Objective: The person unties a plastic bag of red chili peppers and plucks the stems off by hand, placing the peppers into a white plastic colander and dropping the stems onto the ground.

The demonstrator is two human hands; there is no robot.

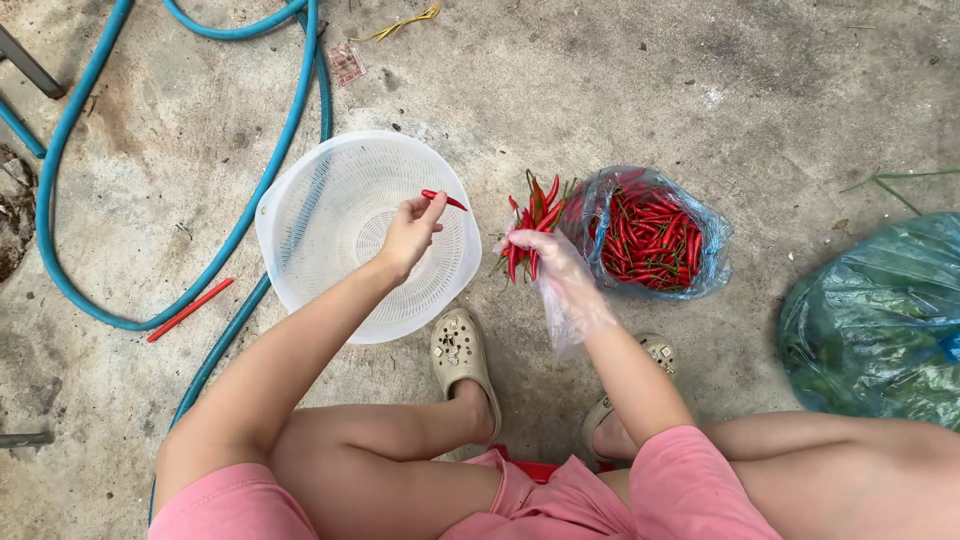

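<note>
My left hand (410, 232) pinches a single red chili (443, 199) over the white perforated colander (300, 235), which stands on the concrete floor. My right hand (548, 262), covered by a thin clear plastic glove, grips a bunch of red chilies (532, 215) with green stems, held just right of the colander. Right of that bunch lies an open blue plastic bag (715, 250) filled with more red chilies (648, 240).
A blue hose (262, 178) curls around the colander's left side. A red stick (190, 309) lies on the floor at left. A large blue-green plastic bag (880, 320) sits at far right. My beige clogs (462, 355) rest between colander and knees.
</note>
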